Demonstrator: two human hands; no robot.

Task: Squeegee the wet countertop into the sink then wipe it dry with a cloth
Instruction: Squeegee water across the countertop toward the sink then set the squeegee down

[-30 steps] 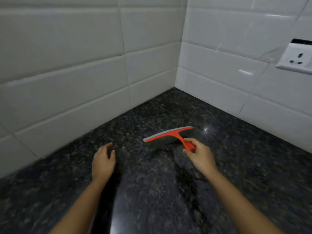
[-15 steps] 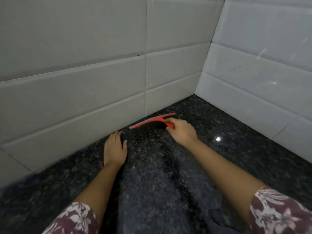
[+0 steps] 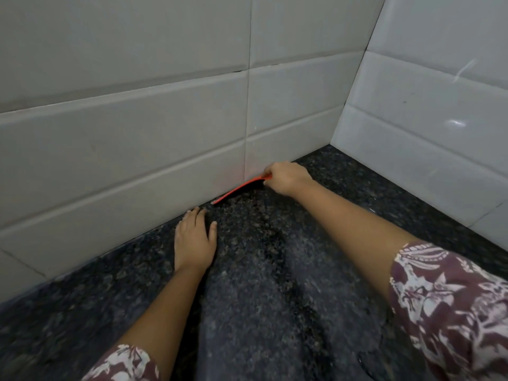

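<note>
Head view, landmark: the tiled wall (image 3: 123, 149) behind the table (image 3: 275, 284).
Squeegee (image 3: 237, 190): lay at the foot of the tiled wall, blade along the joint with the table.
Step in hand: starting a pull from the tiled wall; I judged it wanted the blade flat on the stone, even pressure, one straight draw toward the sink, which was out of view.
Right hand (image 3: 286, 177): fingers (image 3: 270, 169) curled tight round the squeegee's handle, just off the tiled wall.
Left hand (image 3: 194, 243): fingers spread flat on the table, holding nothing, tips near the tiled wall.
Cloth: not seen.
</note>
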